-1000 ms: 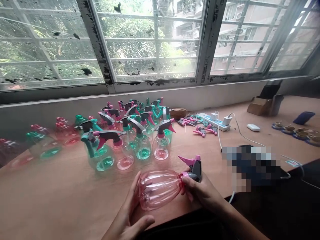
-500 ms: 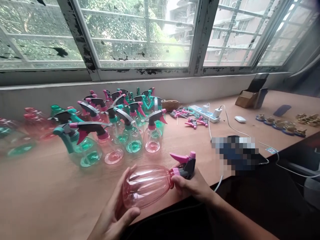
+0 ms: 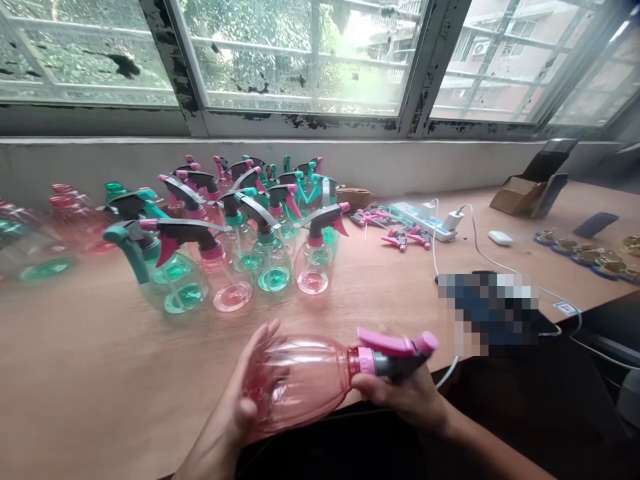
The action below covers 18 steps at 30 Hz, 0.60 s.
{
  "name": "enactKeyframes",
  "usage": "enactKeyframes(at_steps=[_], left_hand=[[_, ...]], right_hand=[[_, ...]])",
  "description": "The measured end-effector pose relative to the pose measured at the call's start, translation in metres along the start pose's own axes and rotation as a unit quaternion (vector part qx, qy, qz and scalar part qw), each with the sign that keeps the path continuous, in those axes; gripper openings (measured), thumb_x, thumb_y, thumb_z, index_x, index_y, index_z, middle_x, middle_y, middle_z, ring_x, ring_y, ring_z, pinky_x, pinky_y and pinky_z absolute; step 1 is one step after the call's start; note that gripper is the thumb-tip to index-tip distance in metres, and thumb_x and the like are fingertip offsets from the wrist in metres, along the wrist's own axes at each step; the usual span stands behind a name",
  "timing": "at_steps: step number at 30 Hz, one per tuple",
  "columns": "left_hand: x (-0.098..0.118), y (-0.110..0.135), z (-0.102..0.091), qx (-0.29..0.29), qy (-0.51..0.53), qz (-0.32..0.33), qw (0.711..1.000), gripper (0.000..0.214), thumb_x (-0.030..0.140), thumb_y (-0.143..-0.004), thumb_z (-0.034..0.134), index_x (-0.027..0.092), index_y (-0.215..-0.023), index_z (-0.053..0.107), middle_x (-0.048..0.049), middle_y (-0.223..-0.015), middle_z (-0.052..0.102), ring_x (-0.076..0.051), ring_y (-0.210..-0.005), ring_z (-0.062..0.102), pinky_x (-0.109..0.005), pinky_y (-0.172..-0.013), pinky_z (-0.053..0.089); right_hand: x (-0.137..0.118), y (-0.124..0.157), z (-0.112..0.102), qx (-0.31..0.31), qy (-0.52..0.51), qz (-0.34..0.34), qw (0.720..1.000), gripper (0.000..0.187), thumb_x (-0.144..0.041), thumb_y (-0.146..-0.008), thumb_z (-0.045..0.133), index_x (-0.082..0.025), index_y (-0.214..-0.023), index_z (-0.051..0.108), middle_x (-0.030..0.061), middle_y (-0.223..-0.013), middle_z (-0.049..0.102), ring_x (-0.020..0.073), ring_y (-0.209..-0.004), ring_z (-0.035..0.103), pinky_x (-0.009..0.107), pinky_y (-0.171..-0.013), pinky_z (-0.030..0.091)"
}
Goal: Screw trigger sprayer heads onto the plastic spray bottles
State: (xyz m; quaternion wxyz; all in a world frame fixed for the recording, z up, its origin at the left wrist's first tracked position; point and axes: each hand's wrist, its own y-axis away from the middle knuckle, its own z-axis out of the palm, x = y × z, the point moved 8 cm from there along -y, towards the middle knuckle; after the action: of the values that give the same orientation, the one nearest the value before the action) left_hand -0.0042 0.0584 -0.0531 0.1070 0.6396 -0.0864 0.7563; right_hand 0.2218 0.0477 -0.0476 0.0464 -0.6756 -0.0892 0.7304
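A clear pink spray bottle (image 3: 305, 380) lies on its side between my hands above the table's front edge. My left hand (image 3: 237, 400) cups its base, with the thumb near the bottom and the fingers behind it. Around the neck and the pink collar, my right hand (image 3: 400, 393) is closed; some of its fingers are hidden behind the black and pink spray head (image 3: 400, 353). The pink trigger points up and toward the bottle. Beyond my hands stand several pink and green spray bottles with heads fitted, such as a green one (image 3: 273, 267) and a pink one (image 3: 313, 270).
Bottles without heads (image 3: 70, 220) stand at the left. Loose pink spray heads (image 3: 400, 239) lie near a white power strip (image 3: 430, 223) with cables. Right of these are a pixelated dark object (image 3: 490, 307), a white case (image 3: 501, 238), an open cardboard box (image 3: 520, 193) and gold-coloured parts (image 3: 585, 255).
The bottle has rolled about its length, so the trigger and spray head now face differently. Its head end has shifted right and slightly down with my right hand. The view has also shifted.
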Motion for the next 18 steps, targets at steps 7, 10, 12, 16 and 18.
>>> enactKeyframes(at_steps=[7,10,12,16,18], left_hand=[[0.009,-0.007,-0.014,0.091,0.002,-0.068,0.994,0.061,0.073,-0.085,0.061,0.033,-0.131,0.063,-0.0016,-0.153,0.059,-0.037,-0.142,0.049,-0.04,-0.106,0.05],[0.032,-0.004,-0.012,0.098,-0.065,-0.008,0.993,0.058,0.065,-0.085,0.068,0.033,-0.133,0.064,-0.0008,-0.151,0.059,-0.037,-0.144,0.046,-0.04,-0.116,0.042],[0.048,0.002,-0.006,0.105,-0.117,0.083,0.984,0.058,0.055,-0.085,0.073,0.033,-0.137,0.063,-0.0014,-0.152,0.059,-0.038,-0.145,0.045,-0.042,-0.121,0.037],[0.069,0.018,0.006,0.155,-0.172,0.284,0.93,0.066,0.045,-0.087,0.076,0.046,-0.147,0.051,0.0096,-0.16,0.048,-0.036,-0.153,0.033,-0.046,-0.129,0.024],[0.062,0.014,-0.001,0.17,-0.146,0.266,0.937,0.069,0.055,-0.09,0.069,0.05,-0.153,0.04,0.0133,-0.163,0.042,-0.032,-0.157,0.025,-0.044,-0.131,0.018]], right_hand=[[0.006,-0.003,0.016,-0.049,0.013,0.037,0.998,0.029,-0.036,-0.074,0.089,-0.023,-0.087,0.066,-0.0028,-0.062,0.066,0.0152,-0.051,0.057,0.027,-0.046,0.045],[0.01,-0.009,0.025,-0.048,-0.075,0.101,0.991,0.03,-0.042,-0.079,0.085,-0.02,-0.084,0.065,-0.0022,-0.061,0.066,0.0132,-0.05,0.058,0.026,-0.049,0.047],[0.011,-0.013,0.033,-0.06,-0.137,0.137,0.979,0.031,-0.045,-0.085,0.08,-0.018,-0.084,0.064,0.0002,-0.063,0.071,0.0117,-0.047,0.06,0.023,-0.049,0.046],[0.016,-0.02,0.045,-0.06,-0.224,0.209,0.95,0.03,-0.046,-0.092,0.071,-0.02,-0.084,0.058,-0.0035,-0.053,0.068,0.0054,-0.035,0.048,0.017,-0.039,0.033],[0.012,-0.024,0.044,-0.053,-0.19,0.176,0.964,0.027,-0.044,-0.091,0.072,-0.02,-0.086,0.061,-0.0041,-0.053,0.067,0.0065,-0.037,0.048,0.018,-0.041,0.035]])
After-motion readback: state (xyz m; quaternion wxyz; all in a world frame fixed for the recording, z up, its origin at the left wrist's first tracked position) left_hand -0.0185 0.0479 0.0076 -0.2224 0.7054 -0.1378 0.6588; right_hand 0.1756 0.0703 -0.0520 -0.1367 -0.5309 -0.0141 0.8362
